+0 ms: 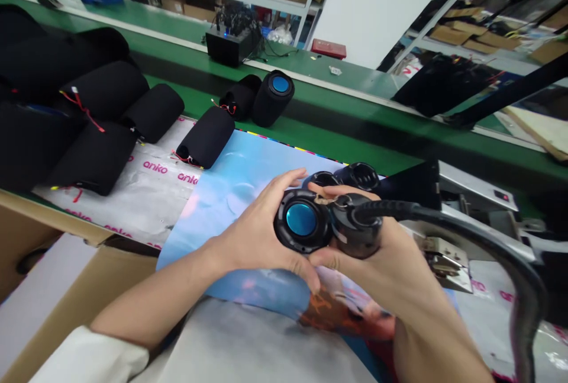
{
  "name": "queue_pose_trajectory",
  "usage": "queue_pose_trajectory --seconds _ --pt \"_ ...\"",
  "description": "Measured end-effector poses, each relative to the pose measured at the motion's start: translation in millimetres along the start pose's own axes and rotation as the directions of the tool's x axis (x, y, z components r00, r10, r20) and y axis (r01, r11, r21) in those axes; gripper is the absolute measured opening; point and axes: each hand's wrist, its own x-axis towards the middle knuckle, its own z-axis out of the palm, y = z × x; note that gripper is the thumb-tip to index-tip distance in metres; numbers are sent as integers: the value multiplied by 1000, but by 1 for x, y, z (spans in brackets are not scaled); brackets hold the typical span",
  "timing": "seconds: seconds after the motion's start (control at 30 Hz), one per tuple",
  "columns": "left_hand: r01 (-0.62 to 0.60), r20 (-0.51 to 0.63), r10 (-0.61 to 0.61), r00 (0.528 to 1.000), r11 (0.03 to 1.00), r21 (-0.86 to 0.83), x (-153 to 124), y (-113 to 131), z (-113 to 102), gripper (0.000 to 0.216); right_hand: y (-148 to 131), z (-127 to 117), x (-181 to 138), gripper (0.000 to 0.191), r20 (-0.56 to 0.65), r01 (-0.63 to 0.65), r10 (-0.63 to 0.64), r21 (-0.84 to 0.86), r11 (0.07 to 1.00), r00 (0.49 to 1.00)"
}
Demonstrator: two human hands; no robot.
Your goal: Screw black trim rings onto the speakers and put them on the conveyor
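The speaker point(302, 221) is a round black piece with a ribbed rim and a glossy blue disc at its centre; it is held above the counter point(248, 164), over a slick printed sheet in pale blue and orange. The left hand point(257, 235) wraps it from the left — thumb curled under the rim, the other fingers point(288, 179) arched over the top, closed on it. The left forearm comes in from the lower left, with a white sleeve at the elbow.

The right hand point(390, 264) grips a black cylindrical tool point(357, 232), matte and smooth, its fingers closed round the barrel, its end pressed against the speaker's right side. A thick black hose point(488, 235) runs from the tool and curves down to the right.

Behind, on the counter, lie soft black fabric-covered cylinders point(206, 137) with red wires — one standing cylinder point(273, 97) shows a blue top. More lie at the far left on a silvery sheet printed "anko". A green conveyor belt point(355, 128) crosses beyond them, and a black box with cables point(231, 42) sits behind it.
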Motion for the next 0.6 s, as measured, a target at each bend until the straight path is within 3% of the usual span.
queue_pose_trajectory --seconds 0.17,0.27,0.43,0.6 --pt "-99 84 103 991 994 -51 1 -5 -11 162 -2 4 -11 73 -14 127 -130 -133 983 991" --pt "-99 143 104 984 994 -44 2 -10 -14 142 -4 7 -14 66 -29 171 -180 -196 966 983" --pt "-89 75 96 993 992 -90 1 -18 -6 128 -3 17 -17 64 -101 221 -262 -302 927 960" --pt "-215 83 221 972 973 -82 1 -20 -6 126 3 8 -15 64 -50 151 -168 -252 956 985"
